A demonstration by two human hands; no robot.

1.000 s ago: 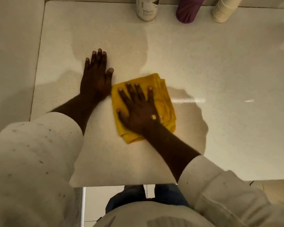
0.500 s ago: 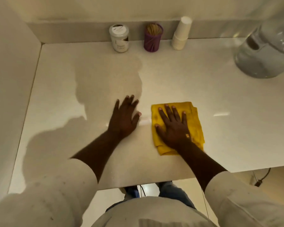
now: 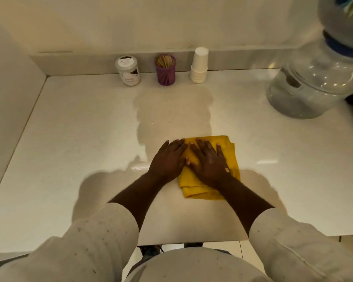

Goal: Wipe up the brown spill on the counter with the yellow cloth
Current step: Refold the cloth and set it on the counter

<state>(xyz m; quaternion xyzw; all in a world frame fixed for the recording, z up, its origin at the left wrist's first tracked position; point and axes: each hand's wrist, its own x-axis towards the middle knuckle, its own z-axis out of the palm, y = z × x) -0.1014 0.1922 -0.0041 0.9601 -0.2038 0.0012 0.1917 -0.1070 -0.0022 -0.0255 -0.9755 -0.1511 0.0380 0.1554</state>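
Hands: your right hand (image 3: 209,162) lies spread flat on the yellow cloth (image 3: 228,153); left hand (image 3: 168,159), also flat, overlaps its left edge. Cloth sits mid-worktop (image 3: 69,129), long axis front-to-back. Brown spill: none discernible around the cloth; perhaps beneath it.

Cloth (image 3: 231,157) plain yellow. Surface (image 3: 80,129) off-white w/ faint speckle. Jar (image 3: 128,71) white w/ dark markings on lid & label. Toothpick holder (image 3: 166,73) purple, sticks tan. Cup stack (image 3: 199,66) white. Sleeves (image 3: 102,231) cream, small dark flecks. Jug (image 3: 314,82) clear w/ blue band.
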